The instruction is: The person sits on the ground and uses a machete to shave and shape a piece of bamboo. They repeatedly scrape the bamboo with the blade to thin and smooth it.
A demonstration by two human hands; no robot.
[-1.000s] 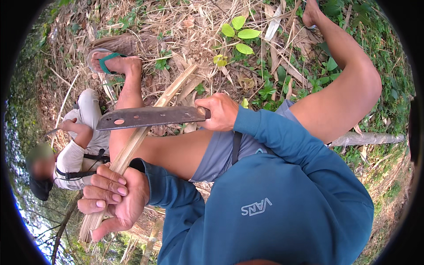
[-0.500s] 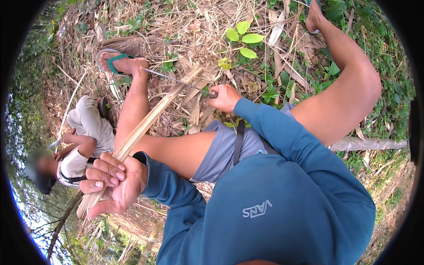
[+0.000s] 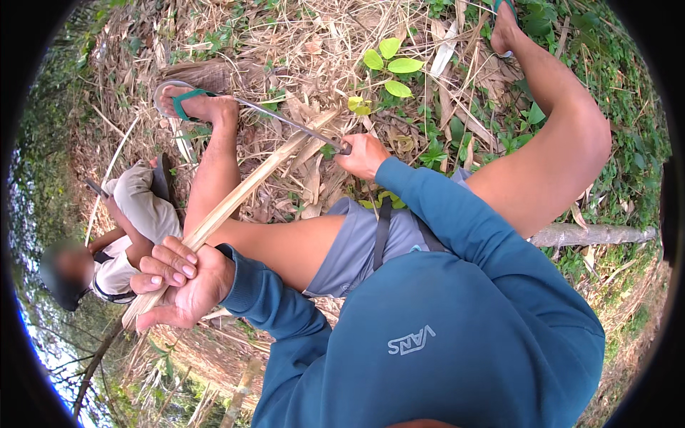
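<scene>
My left hand (image 3: 178,280) is closed around the lower part of a long, pale split strip of wood or bamboo (image 3: 250,187). The strip slants up and to the right across my left leg, its frayed end over the ground litter. My right hand (image 3: 362,156) grips the dark handle of a long knife (image 3: 285,121). Its thin blade points up and left, crossing the strip near the far end and appearing to touch it. The blade's tip lies by my left ankle.
At the left another person (image 3: 143,207) sits holding a dark-handled tool near a long thin stick (image 3: 107,171). Dry leaves and straw (image 3: 300,57) cover the ground, with a small green plant (image 3: 392,65) in front. A thin log (image 3: 599,234) lies at the right.
The strip's far end has shifted slightly right and the knife blade now lies closer along it. My left hand has moved a little up. The other person's arm has changed position.
</scene>
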